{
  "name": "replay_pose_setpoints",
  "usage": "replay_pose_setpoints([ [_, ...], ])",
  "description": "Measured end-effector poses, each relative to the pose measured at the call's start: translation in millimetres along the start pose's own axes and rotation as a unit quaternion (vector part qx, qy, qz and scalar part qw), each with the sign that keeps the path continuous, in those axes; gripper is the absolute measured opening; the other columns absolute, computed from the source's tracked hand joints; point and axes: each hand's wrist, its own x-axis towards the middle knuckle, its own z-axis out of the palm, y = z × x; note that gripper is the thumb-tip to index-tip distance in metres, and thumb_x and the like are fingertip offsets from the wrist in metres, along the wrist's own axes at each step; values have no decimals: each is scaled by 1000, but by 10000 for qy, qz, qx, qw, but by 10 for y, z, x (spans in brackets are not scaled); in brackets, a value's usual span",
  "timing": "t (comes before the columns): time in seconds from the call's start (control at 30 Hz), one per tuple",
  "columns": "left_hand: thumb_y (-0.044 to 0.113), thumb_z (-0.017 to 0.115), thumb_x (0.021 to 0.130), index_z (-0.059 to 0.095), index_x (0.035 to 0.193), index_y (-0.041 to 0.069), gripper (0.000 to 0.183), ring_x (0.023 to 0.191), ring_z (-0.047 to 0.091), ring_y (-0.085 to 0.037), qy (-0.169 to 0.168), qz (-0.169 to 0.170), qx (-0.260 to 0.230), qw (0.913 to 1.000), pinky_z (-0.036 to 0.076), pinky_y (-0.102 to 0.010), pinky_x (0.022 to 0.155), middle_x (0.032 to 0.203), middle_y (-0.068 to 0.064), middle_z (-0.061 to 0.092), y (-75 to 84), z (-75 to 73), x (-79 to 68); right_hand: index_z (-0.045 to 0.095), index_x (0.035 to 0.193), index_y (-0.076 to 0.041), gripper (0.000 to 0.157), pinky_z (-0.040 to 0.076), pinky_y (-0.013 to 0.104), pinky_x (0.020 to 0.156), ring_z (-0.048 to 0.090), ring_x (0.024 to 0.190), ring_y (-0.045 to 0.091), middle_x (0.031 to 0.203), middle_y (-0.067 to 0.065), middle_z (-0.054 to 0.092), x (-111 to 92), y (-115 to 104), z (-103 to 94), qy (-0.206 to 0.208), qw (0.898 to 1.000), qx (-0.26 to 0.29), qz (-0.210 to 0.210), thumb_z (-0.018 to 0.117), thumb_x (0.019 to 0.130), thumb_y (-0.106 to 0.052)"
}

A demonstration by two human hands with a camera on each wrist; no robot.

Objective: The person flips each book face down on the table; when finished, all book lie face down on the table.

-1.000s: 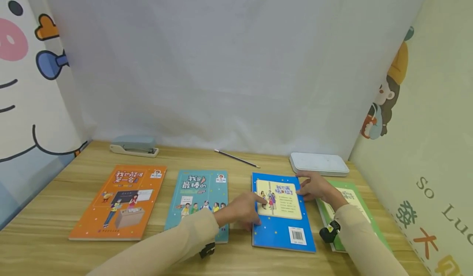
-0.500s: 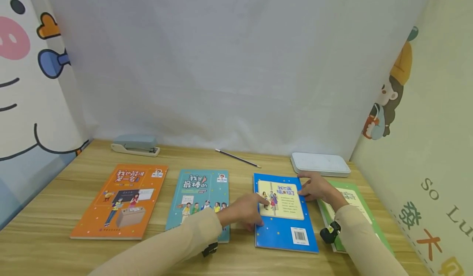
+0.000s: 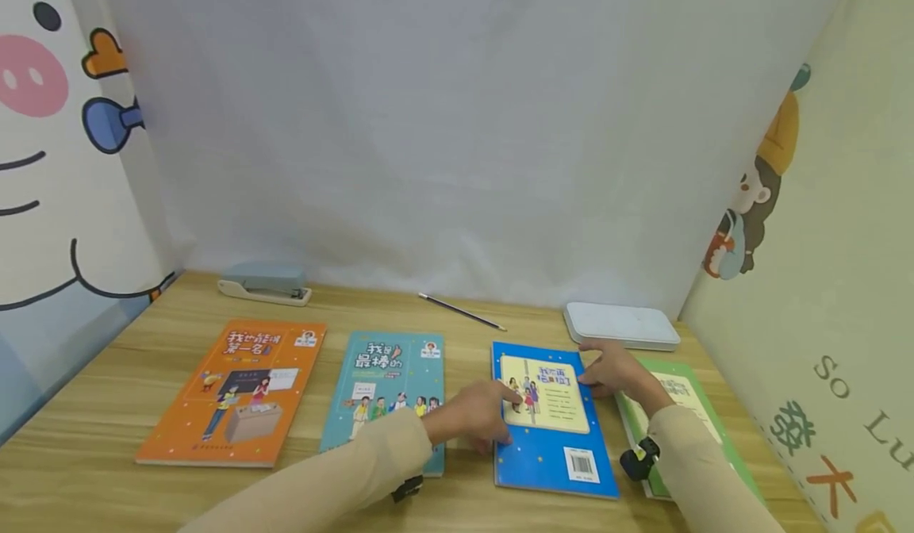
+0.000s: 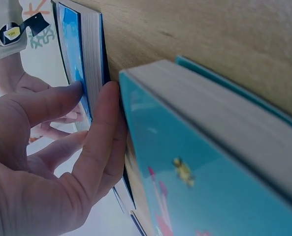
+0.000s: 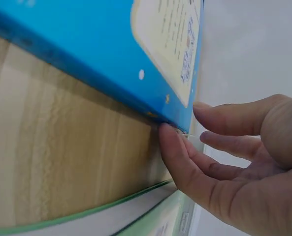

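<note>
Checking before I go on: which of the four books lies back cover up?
The blue book, third from the left: its barcode shows, and both hands touch its side edges. The orange and teal books show front covers.

4 books lie in a row on the table [image 3: 107, 485]. The blue book [image 3: 550, 446] sits between the left hand [image 3: 474, 418] and right hand [image 3: 616, 370], fingers touching its side edges. Left of the left fingers lie the teal book [image 3: 378, 382] and, further left, the orange book [image 3: 236, 394]. The green book [image 3: 674, 382] lies under the right wrist. Beyond the right fingertips sits the white case [image 3: 620, 325]; the pencil [image 3: 462, 312] and stapler [image 3: 264, 281] lie behind, further left.
</note>
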Motion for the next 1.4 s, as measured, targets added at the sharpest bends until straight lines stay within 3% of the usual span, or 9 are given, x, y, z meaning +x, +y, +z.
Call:
replay_pose_setpoints([
  [0.13,9,82,81,62,136,17,60,50,61,-16,7,88,247,9997,50,-22,46,122,-16,64,-21,-20,-3,38,147,6,60,60,37,75,69,84,25,108,24,64,-27,-42,-42,24,9998,-209,-27,63,93,-1],
  [0.33,12,81,82,61,136,14,58,55,61,-16,119,500,396,9979,50,-23,50,137,-13,59,-85,-174,-53,40,146,6,57,59,40,78,68,87,27,109,24,65,-27,-116,-89,146,9992,-339,-146,62,94,-5],
  [0.53,12,78,85,63,134,10,51,81,65,-22,226,999,240,9945,52,-29,60,115,-19,69,-263,-516,-122,42,145,4,56,59,43,86,67,100,34,119,27,60,-10,-222,-23,290,9985,-29,-470,64,96,-10],
  [0.7,11,76,87,62,134,8,50,114,65,-37,369,1316,366,9899,57,-47,86,128,-22,64,-525,-718,-215,42,145,5,54,60,43,86,67,104,39,121,29,59,-2,-370,89,305,9953,187,-905,62,96,-8],
  [0.8,12,76,87,62,135,9,50,126,58,-37,517,1312,550,9885,52,-53,98,135,-16,62,-665,-801,-301,43,145,4,53,60,43,87,67,106,40,122,29,59,13,-485,179,319,9941,194,-1016,61,97,-8],
  [0.83,11,76,87,63,135,9,50,121,60,-39,541,1255,558,9890,51,-54,99,137,-14,62,-707,-826,-340,43,145,3,52,60,43,87,66,106,40,123,29,59,23,-524,214,325,9937,203,-1053,61,97,-8],
  [0.93,10,77,86,64,133,9,49,128,55,-41,601,1159,659,9892,46,-57,105,139,-12,62,-823,-888,-459,45,144,3,51,59,44,88,65,108,41,124,29,59,55,-629,313,330,9923,238,-1174,61,97,-9],
  [1.07,6,77,84,65,131,6,48,141,42,-45,573,1194,827,9877,41,-59,109,138,-15,62,-964,-939,-602,47,143,1,50,59,44,89,66,109,39,123,28,62,118,-755,452,341,9897,375,-1338,62,96,-9],
  [1.4,10,80,81,62,135,8,58,139,42,-47,391,1094,870,9894,40,-63,108,148,-21,50,-1220,-968,-787,51,141,1,49,59,41,85,68,106,35,123,25,65,197,-1017,829,123,9765,349,-2121,65,95,-9],
])
